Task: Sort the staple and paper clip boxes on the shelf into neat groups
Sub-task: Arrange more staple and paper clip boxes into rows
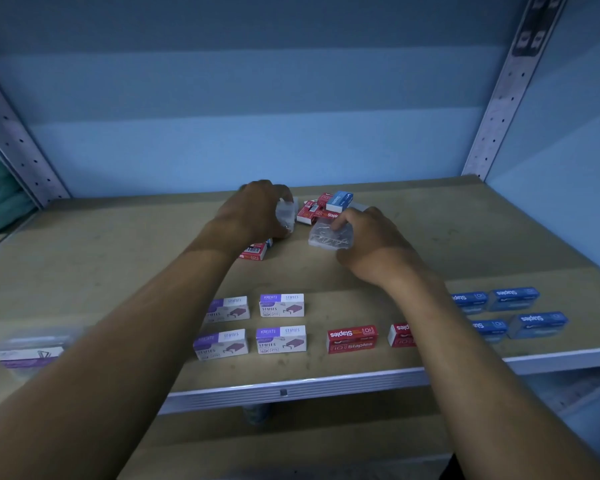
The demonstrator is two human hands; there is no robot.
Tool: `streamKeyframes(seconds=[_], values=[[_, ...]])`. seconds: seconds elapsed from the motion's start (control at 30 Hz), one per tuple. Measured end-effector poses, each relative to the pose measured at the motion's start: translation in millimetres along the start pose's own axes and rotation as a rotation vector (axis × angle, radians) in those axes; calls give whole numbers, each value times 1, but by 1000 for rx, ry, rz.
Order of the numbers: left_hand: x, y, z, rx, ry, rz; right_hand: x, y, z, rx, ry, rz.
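While hands [319, 223] grip clear boxes [331, 235], loose pile [323, 206] between

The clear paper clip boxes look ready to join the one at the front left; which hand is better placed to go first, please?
Probably the left hand: it grips a clear box on the side of the front-left clear box. The right hand would have to cross over.

On the wooden shelf [465, 230], four purple-and-white staple boxes [281, 305], two red ones [352, 338] and four blue ones [513, 298] sit grouped in front, while a mixed red-and-blue pile [321, 209] and two clear paper clip boxes [330, 235] lie behind
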State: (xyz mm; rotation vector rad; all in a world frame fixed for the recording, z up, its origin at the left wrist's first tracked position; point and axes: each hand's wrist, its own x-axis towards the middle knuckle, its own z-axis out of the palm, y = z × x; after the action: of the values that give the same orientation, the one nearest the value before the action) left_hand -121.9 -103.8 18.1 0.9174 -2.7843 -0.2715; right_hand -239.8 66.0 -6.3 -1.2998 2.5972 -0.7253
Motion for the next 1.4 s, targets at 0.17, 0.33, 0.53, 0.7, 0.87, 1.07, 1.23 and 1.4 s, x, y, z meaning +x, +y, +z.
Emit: streamKeyframes(seconds=[0.17, 0.33, 0.53, 0.7, 0.87, 1.07, 1.23, 1.4], values=[[-3, 2, -8, -36, 18, 22, 1, 0, 1, 17, 66, -8], [-12, 6, -22, -56, 0, 50, 1, 3, -4, 60, 79, -12], [-23, 11, -32, -15, -127, 92, -6, 10, -13, 166, 32, 24], [-38, 18, -39, 17, -221, 160, -16, 15, -24, 199, 9, 31], [-53, 23, -43, -62, -359, 132, -22, 18, -32, 207, -17, 38], [-66, 27, -38, -102, -435, 39, -30, 18, -40, 237, -80, 75], [-70, 25, -32, -56, -427, 42, -35, 17, -43, 245, -81, 107], [-72, 23, -27, 29, -374, 85, -35, 14, -43, 252, -74, 111]])
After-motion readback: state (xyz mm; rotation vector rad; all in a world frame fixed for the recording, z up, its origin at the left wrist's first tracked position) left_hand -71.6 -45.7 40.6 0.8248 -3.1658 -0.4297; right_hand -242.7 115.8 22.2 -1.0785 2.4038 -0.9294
